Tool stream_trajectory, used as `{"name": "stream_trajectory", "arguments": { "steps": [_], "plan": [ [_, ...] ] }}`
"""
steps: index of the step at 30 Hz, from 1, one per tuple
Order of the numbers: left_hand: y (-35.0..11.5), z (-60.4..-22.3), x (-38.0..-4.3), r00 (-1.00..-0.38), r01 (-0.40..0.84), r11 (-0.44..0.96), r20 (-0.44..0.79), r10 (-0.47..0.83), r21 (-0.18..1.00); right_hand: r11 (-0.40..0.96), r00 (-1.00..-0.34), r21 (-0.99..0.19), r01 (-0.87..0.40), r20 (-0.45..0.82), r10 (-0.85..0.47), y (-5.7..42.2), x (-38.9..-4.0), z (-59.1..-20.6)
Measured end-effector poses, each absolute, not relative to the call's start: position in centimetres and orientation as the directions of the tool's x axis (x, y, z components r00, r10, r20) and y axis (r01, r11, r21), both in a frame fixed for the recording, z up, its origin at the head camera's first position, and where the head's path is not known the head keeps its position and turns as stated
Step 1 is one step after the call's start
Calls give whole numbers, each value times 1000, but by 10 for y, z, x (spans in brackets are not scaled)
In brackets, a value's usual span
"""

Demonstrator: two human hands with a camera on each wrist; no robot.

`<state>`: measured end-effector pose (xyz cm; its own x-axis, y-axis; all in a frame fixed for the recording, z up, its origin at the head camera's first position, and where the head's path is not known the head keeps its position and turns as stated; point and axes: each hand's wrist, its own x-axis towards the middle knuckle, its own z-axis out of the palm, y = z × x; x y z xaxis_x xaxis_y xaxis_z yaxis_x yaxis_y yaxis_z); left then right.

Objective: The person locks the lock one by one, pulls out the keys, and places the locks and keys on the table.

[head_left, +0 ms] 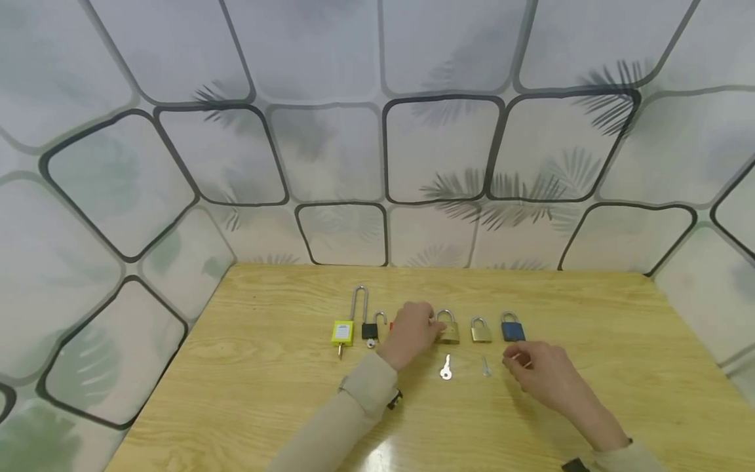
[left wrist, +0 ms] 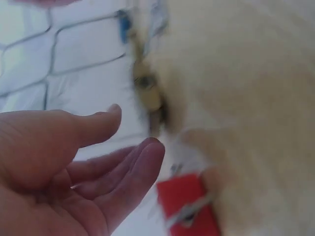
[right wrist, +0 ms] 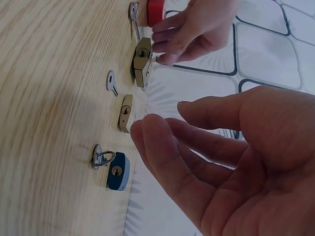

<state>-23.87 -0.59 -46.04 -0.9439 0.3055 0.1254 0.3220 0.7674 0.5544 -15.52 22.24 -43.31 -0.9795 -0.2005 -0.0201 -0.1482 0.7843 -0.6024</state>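
So your wood table (head_left: 236, 393) has a yellow padlock (head_left: 342, 333), black padlock (head_left: 369, 331), red padlock (left wrist: 184, 194), two brass padlocks (head_left: 449, 335) and a blue padlock (head_left: 512, 331) lined up, plus keys (head_left: 446, 374) nearer you.

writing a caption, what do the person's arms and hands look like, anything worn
The left hand and right hand are bare, without gloves. Both arms have long beige sleeves: the left sleeve shows a cuff, the right sleeve only its end. A small dark object sits by the left cuff.
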Motion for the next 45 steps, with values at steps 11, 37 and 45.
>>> {"name": "stream_trajectory", "arguments": {
  "steps": [11, 37, 45],
  "plan": [
    [-70, -435, -222, -962, 273, 789, 139, 236, 551, 789, -980, -598, -142, -29, -198, 223, -151, -433],
    [-50, -460, -210, -920, 378, 921, 144, 363, 95, 789, -975, -603, -115, -81, -205, 227, -149, -438],
    [-46, -462, -211, -931, 351, 928, 157, 331, 127, 797, -974, -592, -120, -85, -210, 228, -149, -438]
  ]
}}
